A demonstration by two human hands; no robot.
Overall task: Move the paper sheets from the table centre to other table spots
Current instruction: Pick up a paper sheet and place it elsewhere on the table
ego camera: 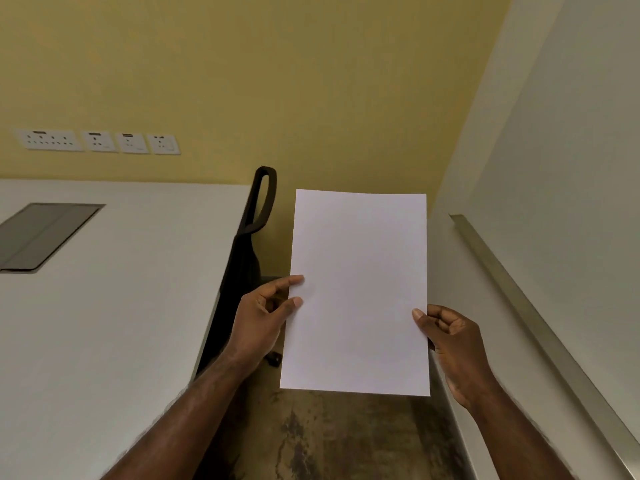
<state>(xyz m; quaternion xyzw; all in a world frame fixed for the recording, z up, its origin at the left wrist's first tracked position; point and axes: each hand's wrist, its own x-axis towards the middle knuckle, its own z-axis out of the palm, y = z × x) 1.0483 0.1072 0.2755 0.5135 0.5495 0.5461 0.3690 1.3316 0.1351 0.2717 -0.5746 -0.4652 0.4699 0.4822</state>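
Both forearms enter from the bottom edge of the view and converge on one paper sheet [358, 292], which is held in the air between them. Left hand [259, 320]: thumb and forefinger are closed in a pinch on the sheet's 9 o'clock edge, with the remaining fingers curled behind. Right hand [453, 344]: thumb lies on the sheet's face at the 3 o'clock edge, with the fingers folded behind the edge, closed on the paper.

Sheet condition: plain white, blank on the visible face, rectangular, held in portrait orientation, flat, with no visible folds, creases or marks. All four corners are visible and square. Whether more than one sheet is held cannot be told.

Sheet position: clear of the worktop [114, 306], off its 3 o'clock edge and over the mottled brown floor [346, 438]. A black chair [247, 251] stands between the worktop edge and the sheet. A dark recessed panel [41, 233] is set in the worktop at 9 o'clock. A row of white wall sockets [98, 142] is mounted on the yellow wall [277, 81] at 10 o'clock. A pale ledge with a metal strip [540, 323] runs along 3 o'clock.
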